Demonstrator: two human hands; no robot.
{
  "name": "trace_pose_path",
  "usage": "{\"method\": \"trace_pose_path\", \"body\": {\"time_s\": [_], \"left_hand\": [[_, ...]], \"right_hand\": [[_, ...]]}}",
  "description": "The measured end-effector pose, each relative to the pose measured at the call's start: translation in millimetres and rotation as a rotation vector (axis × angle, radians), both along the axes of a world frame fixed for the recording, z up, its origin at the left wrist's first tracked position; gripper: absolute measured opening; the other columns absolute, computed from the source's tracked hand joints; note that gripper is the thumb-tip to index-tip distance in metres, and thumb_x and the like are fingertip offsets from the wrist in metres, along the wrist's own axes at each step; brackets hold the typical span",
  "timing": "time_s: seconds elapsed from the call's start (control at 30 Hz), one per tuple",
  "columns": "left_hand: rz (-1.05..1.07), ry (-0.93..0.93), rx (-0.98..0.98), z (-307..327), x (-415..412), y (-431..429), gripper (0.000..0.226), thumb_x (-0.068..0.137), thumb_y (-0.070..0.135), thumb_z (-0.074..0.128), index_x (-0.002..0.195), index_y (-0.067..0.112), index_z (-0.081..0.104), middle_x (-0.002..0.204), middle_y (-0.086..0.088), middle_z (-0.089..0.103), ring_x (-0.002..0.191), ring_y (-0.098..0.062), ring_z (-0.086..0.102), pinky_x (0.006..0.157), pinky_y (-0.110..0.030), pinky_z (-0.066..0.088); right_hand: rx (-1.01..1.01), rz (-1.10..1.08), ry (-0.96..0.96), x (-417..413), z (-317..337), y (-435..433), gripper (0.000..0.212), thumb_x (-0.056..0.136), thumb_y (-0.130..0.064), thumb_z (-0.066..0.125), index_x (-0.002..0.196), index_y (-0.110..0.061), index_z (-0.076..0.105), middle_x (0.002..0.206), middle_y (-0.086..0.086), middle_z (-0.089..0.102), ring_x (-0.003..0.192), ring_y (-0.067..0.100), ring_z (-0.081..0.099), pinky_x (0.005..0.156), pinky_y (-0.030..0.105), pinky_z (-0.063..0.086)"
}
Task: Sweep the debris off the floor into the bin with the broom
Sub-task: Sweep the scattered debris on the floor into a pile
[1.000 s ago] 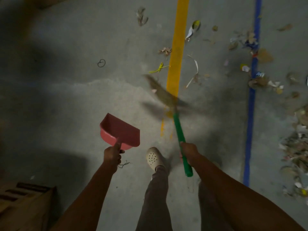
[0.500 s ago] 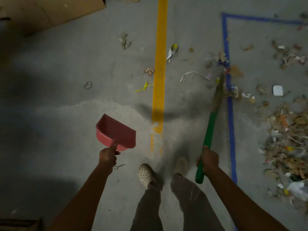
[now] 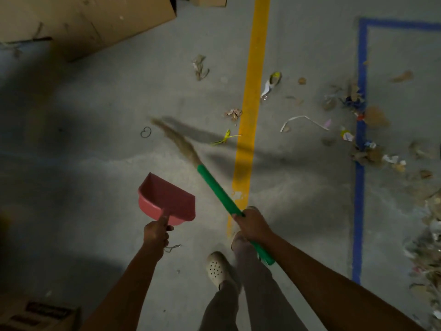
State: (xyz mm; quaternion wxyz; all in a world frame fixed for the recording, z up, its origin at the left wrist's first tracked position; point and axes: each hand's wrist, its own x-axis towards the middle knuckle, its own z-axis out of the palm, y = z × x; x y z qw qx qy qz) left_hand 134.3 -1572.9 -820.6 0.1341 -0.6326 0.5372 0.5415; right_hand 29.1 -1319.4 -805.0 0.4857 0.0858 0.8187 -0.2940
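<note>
Head view, dim concrete floor (image 3: 95,163). Right hand (image 3: 251,224) fingers wrapped tight round the green handle of the broom (image 3: 216,187); its bristle head angles up-left, blurred, tip near a small wire loop (image 3: 145,132). Left hand (image 3: 156,232) grips the handle of the pink dustpan (image 3: 167,198), thumb along the top, pan held mouth away from the body, left of the broom handle. Debris: loose scraps (image 3: 304,120) scattered either side of the yellow line (image 3: 253,91), a denser debris pile (image 3: 427,211) at right edge past the blue line (image 3: 359,187). Flat cardboard (image 3: 83,22) top left. 1 perforated clog (image 3: 216,268) visible between the arms.
</note>
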Motion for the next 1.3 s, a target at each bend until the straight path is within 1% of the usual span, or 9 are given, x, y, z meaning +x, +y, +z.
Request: {"method": "trace_pose_path", "body": {"time_s": [0.13,0.2,0.27,0.37,0.6,0.87,1.0,1.1,1.3], "left_hand": [[-0.013,-0.006,-0.018,-11.5,-39.2,4.8,0.057,0.092,0.048,0.066,0.097,-0.009,0.06,0.085,-0.016,0.062,0.045,-0.013,0.034,0.037,-0.021,0.029],[-0.046,-0.005,-0.011,-16.7,-61.1,10.6,0.056,0.091,0.048,0.066,0.097,-0.008,0.061,0.085,-0.016,0.062,0.044,-0.011,0.034,0.037,-0.02,0.028],[-0.067,-0.003,-0.007,-21.0,-82.4,17.3,0.053,0.091,0.047,0.067,0.094,-0.005,0.061,0.085,-0.015,0.063,0.043,-0.011,0.033,0.036,-0.019,0.027],[-0.106,-0.009,0.011,-25.3,-109.5,29.0,0.054,0.089,0.05,0.069,0.09,-0.004,0.06,0.082,-0.014,0.063,0.043,-0.011,0.033,0.037,-0.021,0.026],[-0.2,0.008,0.046,-25.4,-150.2,44.9,0.054,0.088,0.052,0.069,0.089,-0.002,0.059,0.083,-0.015,0.063,0.044,-0.011,0.032,0.037,-0.02,0.026],[-0.285,0.04,0.061,-23.7,-172.4,36.2,0.055,0.089,0.052,0.067,0.09,-0.002,0.059,0.086,-0.016,0.063,0.049,-0.013,0.035,0.042,-0.025,0.028],[-0.275,0.04,0.057,-24.6,-170.7,8.2,0.054,0.088,0.052,0.068,0.082,-0.001,0.061,0.083,-0.019,0.062,0.049,-0.017,0.04,0.046,-0.025,0.032],[-0.283,0.042,0.079,-22.8,-165.2,-20.7,0.062,0.088,0.056,0.065,0.088,-0.006,0.061,0.08,-0.019,0.058,0.046,-0.017,0.039,0.043,-0.025,0.032],[-0.245,0.032,0.103,-15.2,-143.0,-105.7,0.064,0.089,0.058,0.063,0.095,-0.006,0.061,0.086,-0.016,0.064,0.049,-0.015,0.04,0.042,-0.024,0.032]], "right_hand": [[0.024,0.04,-0.087,-40.0,-26.7,1.1,0.047,0.099,-0.039,0.055,0.06,-0.016,0.044,0.058,0.001,0.045,0.057,0.022,0.052,0.043,0.023,0.036],[0.013,-0.229,-0.177,-51.3,-39.2,12.6,0.043,0.099,-0.03,0.057,0.062,-0.01,0.05,0.052,0.004,0.048,0.04,0.017,0.048,0.035,0.019,0.034],[0.016,-0.563,-0.283,-57.6,-46.3,28.1,0.036,0.101,-0.026,0.055,0.072,-0.004,0.054,0.05,0.008,0.048,0.031,0.016,0.043,0.038,0.021,0.035],[0.06,-0.914,-0.328,-63.9,-54.0,56.2,0.034,0.101,-0.028,0.055,0.078,-0.002,0.056,0.052,0.009,0.048,0.037,0.018,0.042,0.041,0.025,0.038],[0.209,-1.333,-0.169,-83.8,-56.7,126.8,0.038,0.101,-0.033,0.054,0.109,0.004,0.06,0.072,0.013,0.057,0.054,0.022,0.054,0.059,0.036,0.05],[0.237,-1.269,0.005,-77.7,-22.0,135.5,0.042,0.103,-0.039,0.046,0.09,-0.002,0.061,0.061,0.013,0.058,0.045,0.023,0.052,0.046,0.028,0.043],[0.12,-1.222,0.023,-74.2,-9.2,92.2,0.039,0.103,-0.037,0.048,0.087,-0.004,0.06,0.059,0.01,0.055,0.046,0.022,0.049,0.051,0.033,0.044],[0.031,-1.123,0.006,-76.0,4.9,46.8,0.036,0.103,-0.036,0.047,0.087,-0.006,0.059,0.057,0.008,0.054,0.047,0.022,0.049,0.054,0.035,0.044],[-0.048,-0.762,-0.015,-74.6,35.8,-70.3,0.029,0.103,-0.031,0.048,0.09,-0.007,0.056,0.056,0.009,0.051,0.038,0.019,0.044,0.04,0.023,0.036]]}}
